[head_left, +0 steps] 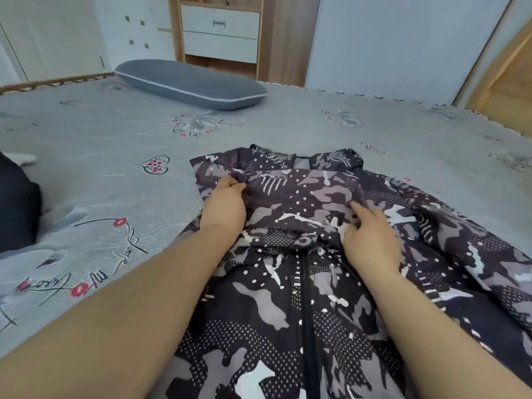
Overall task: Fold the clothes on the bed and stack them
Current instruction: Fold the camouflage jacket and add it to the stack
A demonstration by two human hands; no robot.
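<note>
A dark camouflage-patterned jacket (pixel 302 298) with white dots and a black front zipper lies spread on the grey printed bed sheet (pixel 100 182), its hood end away from me. My left hand (pixel 224 205) grips a bunch of fabric at the jacket's upper left, fingers curled into the cloth. My right hand (pixel 371 237) lies on the folded hood part near the middle, with its fingers curled into a fold of the cloth. One sleeve trails off to the right.
A grey pillow (pixel 190 84) lies at the far side of the bed. A dark garment (pixel 17 205) sits at the left edge with a pale item behind it. A wooden cabinet with white drawers (pixel 220 30) stands beyond the bed.
</note>
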